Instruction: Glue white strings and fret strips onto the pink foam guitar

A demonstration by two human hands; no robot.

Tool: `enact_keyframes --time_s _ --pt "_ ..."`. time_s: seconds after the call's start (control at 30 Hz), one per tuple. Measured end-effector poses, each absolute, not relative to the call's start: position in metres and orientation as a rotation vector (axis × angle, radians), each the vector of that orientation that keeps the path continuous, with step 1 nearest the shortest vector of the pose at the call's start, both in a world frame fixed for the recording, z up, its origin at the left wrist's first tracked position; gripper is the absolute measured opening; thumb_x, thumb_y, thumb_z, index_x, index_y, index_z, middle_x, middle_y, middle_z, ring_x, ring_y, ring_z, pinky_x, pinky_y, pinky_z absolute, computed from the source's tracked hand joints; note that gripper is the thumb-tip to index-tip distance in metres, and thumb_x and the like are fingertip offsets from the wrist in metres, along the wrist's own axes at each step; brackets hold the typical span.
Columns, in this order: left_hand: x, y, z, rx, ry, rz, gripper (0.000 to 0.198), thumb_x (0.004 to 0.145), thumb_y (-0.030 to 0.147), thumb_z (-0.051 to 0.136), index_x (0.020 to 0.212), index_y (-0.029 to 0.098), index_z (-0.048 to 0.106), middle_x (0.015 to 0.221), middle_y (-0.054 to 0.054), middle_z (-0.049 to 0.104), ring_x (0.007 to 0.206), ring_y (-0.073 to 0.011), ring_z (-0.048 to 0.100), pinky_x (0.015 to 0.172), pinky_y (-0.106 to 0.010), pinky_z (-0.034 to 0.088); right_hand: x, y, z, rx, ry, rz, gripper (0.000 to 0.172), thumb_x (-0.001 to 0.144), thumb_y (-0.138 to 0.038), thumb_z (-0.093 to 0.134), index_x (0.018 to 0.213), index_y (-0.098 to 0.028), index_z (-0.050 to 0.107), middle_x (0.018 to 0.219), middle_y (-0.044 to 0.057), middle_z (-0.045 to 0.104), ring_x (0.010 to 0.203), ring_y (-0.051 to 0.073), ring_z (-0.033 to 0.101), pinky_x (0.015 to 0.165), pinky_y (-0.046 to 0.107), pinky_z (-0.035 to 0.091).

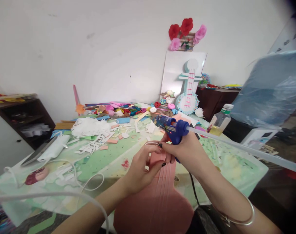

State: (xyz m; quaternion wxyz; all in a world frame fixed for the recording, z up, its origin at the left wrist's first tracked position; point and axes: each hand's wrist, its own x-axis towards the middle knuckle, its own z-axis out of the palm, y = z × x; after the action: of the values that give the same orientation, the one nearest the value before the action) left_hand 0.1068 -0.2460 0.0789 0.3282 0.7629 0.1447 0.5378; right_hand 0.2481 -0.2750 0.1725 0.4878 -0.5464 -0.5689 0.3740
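A pink guitar-shaped craft piece (153, 208) stands tilted in front of me, with several thin white strings running down its neck and body. My left hand (140, 167) is closed at the top of the neck, thumb and fingers pinching a white string (151, 143) there. My right hand (187, 151) is wrapped round a blue hot glue gun (178, 130), whose nozzle points left and away. Its red light is lit, and a long translucent glue stick (235, 146) sticks out behind it. Fingertips of my right hand also reach the string and neck, partly hidden behind the gun.
Paper scraps (94, 144), a heap of white string (89, 126) and a white power strip (54, 148) lie on the green-stained table (99, 159). A bottle of yellowish liquid (220, 120) stands right. Paper flowers and a white-blue model instrument (189, 87) are behind. A white cord (52, 195) crosses near my left arm.
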Motion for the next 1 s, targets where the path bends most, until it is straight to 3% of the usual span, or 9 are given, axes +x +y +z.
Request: enact_keyframes --time_s 0.17,0.43,0.53,0.7,1.0 --pt "0.106 -0.248 0.083 1.944 0.452 1.305 0.023 0.085 0.017 0.058 0.107 0.02 0.053 0.108 -0.01 0.058 0.092 -0.0181 0.06 0.06 -0.021 0.051 0.246 -0.277 0.175 -1.395 -1.401 0.856 0.012 0.064 -0.009 0.058 0.068 -0.019 0.053 0.037 -0.008 0.05 0.032 0.009 0.05 0.034 0.017 0.039" --pt "0.103 -0.25 0.088 1.954 0.526 1.27 0.028 0.084 0.019 0.06 0.111 0.019 0.056 0.108 -0.012 0.061 0.094 -0.0203 0.06 0.06 -0.022 0.05 0.251 -0.279 0.167 -1.258 -1.35 0.885 0.008 0.069 -0.017 0.06 0.075 -0.018 0.054 0.039 -0.005 0.055 0.034 0.012 0.052 0.038 0.02 0.044" --pt "0.1 -0.251 0.091 1.956 0.596 1.226 0.028 0.083 0.021 0.061 0.11 0.021 0.057 0.106 -0.009 0.061 0.081 -0.0147 0.061 0.057 -0.019 0.049 0.259 -0.284 0.166 -1.165 -1.291 0.861 0.01 0.071 -0.02 0.063 0.078 -0.017 0.056 0.04 -0.004 0.056 0.033 0.011 0.05 0.038 0.021 0.044" --pt "0.097 -0.251 0.093 1.821 0.665 1.151 0.027 0.081 0.025 0.065 0.107 0.021 0.06 0.093 -0.004 0.062 0.056 -0.0063 0.051 0.047 -0.016 0.043 0.277 -0.291 0.16 -1.09 -1.158 0.772 0.018 0.07 -0.025 0.069 0.073 -0.02 0.053 0.037 -0.008 0.049 0.028 0.009 0.043 0.031 0.02 0.032" --pt "0.094 -0.244 0.091 1.735 0.695 1.136 0.034 0.075 0.025 0.07 0.107 0.021 0.062 0.103 -0.007 0.065 0.075 -0.0138 0.063 0.06 -0.021 0.054 0.295 -0.305 0.142 -1.129 -1.119 0.829 0.022 0.07 -0.03 0.071 0.077 -0.018 0.054 0.038 -0.007 0.049 0.029 0.01 0.044 0.033 0.021 0.032"
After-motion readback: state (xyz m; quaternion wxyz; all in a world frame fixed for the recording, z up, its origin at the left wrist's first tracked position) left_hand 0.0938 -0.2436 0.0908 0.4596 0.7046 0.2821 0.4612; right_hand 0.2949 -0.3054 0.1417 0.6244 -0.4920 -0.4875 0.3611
